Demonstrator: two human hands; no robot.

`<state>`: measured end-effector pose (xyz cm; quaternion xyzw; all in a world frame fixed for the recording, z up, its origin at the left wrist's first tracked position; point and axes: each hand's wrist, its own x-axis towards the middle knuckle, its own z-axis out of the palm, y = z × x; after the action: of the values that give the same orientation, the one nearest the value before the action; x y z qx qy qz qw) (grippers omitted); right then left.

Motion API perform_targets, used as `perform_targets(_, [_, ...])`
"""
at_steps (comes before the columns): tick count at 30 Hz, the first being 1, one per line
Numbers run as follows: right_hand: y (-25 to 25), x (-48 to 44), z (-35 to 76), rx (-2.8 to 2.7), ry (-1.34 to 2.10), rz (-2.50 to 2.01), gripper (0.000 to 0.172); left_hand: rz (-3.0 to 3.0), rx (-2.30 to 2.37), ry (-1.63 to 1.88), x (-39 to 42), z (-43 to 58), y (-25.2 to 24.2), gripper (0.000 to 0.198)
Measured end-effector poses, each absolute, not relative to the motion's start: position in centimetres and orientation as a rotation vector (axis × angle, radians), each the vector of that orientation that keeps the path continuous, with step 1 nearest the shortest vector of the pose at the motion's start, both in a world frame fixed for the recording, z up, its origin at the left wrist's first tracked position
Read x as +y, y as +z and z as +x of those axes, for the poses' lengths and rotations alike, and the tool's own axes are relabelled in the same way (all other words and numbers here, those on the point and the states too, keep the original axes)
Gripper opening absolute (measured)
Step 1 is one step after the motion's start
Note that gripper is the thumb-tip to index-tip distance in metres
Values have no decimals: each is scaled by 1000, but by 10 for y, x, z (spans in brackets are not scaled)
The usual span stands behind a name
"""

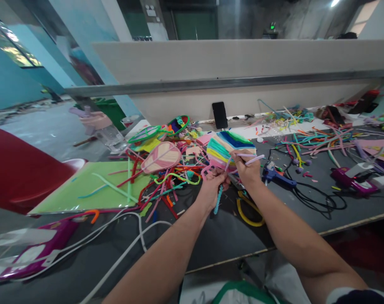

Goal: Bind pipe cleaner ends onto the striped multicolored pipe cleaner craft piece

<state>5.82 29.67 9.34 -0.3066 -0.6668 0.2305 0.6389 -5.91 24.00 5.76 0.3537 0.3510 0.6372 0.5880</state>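
Observation:
My left hand [213, 184] is closed round the lower edge of a fan-shaped craft piece [230, 147] made of striped pipe cleaners in blue, green, yellow and pink. A teal pipe cleaner [217, 202] hangs down from that hand. My right hand [247, 169] pinches a pale lilac pipe cleaner [251, 158] against the right side of the same piece. Both hands hover just above the dark table [223, 236].
A heap of coloured pipe cleaners [169, 177] and a pink fan shape [162, 157] lie to the left on a green sheet [84, 190]. A blue glue gun [276, 174], black cables [318, 200], a purple tool [353, 179] and a phone [220, 115] sit right and behind. White cables [125, 236] cross the near left.

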Motion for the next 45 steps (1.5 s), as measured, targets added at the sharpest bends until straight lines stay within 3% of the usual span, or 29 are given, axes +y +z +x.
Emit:
perform_targets(16, [83,292,52,-1706,331,-762,20,753,828,1433,237,-57,60,29])
perform_targets(23, [84,295,53,-1298,804,-719,23,829,814,1484,238,-58,61,22])
perform_targets(30, [93,296,60,-1403,947,-677,27,829,900,1545,239,-59,61,21])
perform_targets(34, [103,300,74,-1758,926,-522,51,803,917,1597,242,-64,62,20])
perform_targets(38, [103,308,84,-2082,517,-602,71,809,920,1648,244,-69,63,19])
perform_targets(41, [96,312,82,-2164,271,-721,47,777,911,1663,245,-70,62,17])
perform_targets(45, [93,314,77,-2134,294,-726,13,724,912,1668,246,-70,61,15])
